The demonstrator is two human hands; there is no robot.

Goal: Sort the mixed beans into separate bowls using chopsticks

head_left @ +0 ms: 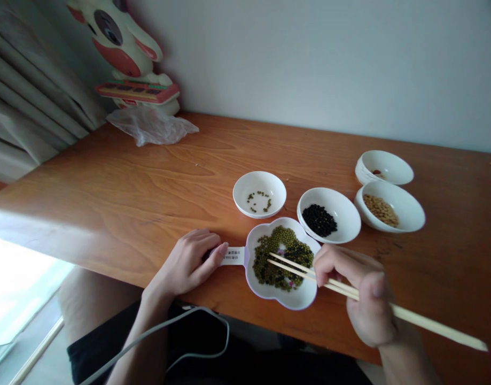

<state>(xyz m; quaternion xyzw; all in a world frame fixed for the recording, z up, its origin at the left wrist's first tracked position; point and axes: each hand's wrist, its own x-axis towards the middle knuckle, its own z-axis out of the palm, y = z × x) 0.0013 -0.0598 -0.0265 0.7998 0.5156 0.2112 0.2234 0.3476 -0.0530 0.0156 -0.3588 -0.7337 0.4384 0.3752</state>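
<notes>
My left hand (193, 259) is closed around the handle of a white, purple-rimmed, flower-shaped dish (255, 283). In that dish lie green mung beans (283, 235) mixed with some dark beans. A pair of wooden chopsticks (433, 321) is held by my right hand (361, 291), and their tips are over the beans in the dish. Just behind the dish, a white bowl (277, 184) has a few mung beans scattered on its bottom. Right of it, close against the dish, another white bowl (349, 214) holds black beans (319, 220).
At the right, a white bowl (415, 211) holds yellowish beans (380, 210); behind it, a white bowl (397, 166) has a small reddish bit inside. A clear plastic bag (153, 127) and a cow-shaped toy keyboard (139, 91) stand back left. A cable (149, 331) crosses my left forearm.
</notes>
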